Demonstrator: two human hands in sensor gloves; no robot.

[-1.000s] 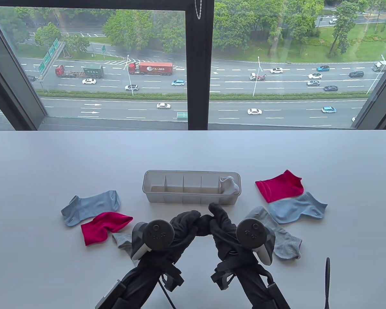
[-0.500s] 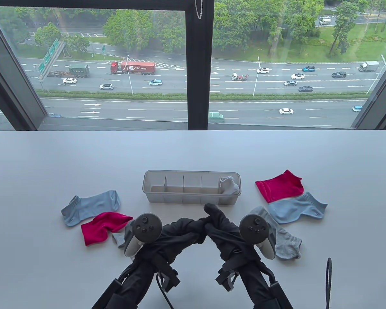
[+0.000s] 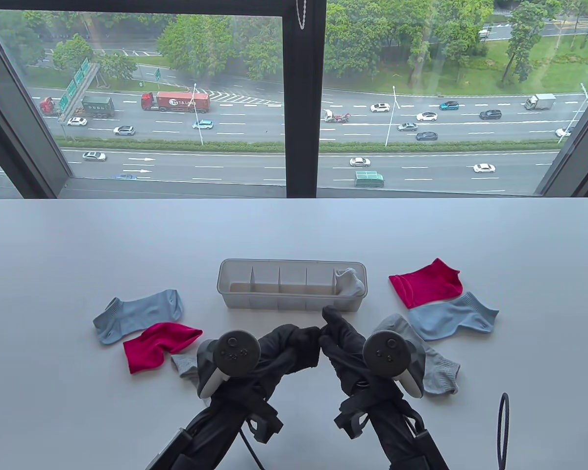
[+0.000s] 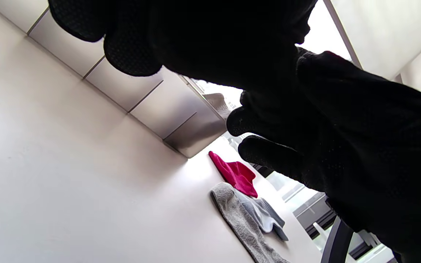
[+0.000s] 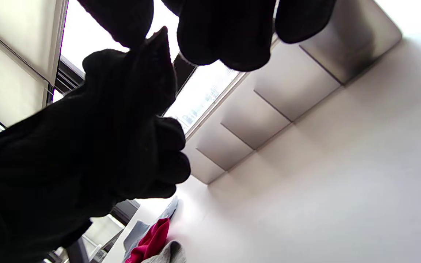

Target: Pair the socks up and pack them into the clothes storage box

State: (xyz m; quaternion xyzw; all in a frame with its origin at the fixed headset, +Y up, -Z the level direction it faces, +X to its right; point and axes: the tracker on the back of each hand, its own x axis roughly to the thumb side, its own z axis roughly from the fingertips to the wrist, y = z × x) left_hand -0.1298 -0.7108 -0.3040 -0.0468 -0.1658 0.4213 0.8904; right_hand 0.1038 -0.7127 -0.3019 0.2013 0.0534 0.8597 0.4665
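Just in front of the clear storage box (image 3: 289, 264), my left hand (image 3: 281, 342) and right hand (image 3: 335, 333) meet. Both grip a bundle of black socks (image 3: 306, 350) between their curled fingers. In the right wrist view a point of black sock (image 5: 156, 42) sticks up between the two gloves. The box has several compartments, and its rightmost one holds rolled grey socks (image 3: 349, 281). On the left lie a blue sock (image 3: 137, 313), a red sock (image 3: 159, 345) and a grey sock (image 3: 186, 364). On the right are a red sock (image 3: 426, 283), a blue sock (image 3: 453, 316) and a grey sock (image 3: 431, 364).
The white table (image 3: 78, 245) reaches back to a large window. A black cable loop (image 3: 502, 431) lies near the front right edge. The box wall (image 4: 152, 95) shows close in the left wrist view, with the right-side socks (image 4: 234, 173) beyond it.
Both hands keep working the black bundle between them. The left hand swung left and back right; the right thumb rose slightly towards the box.
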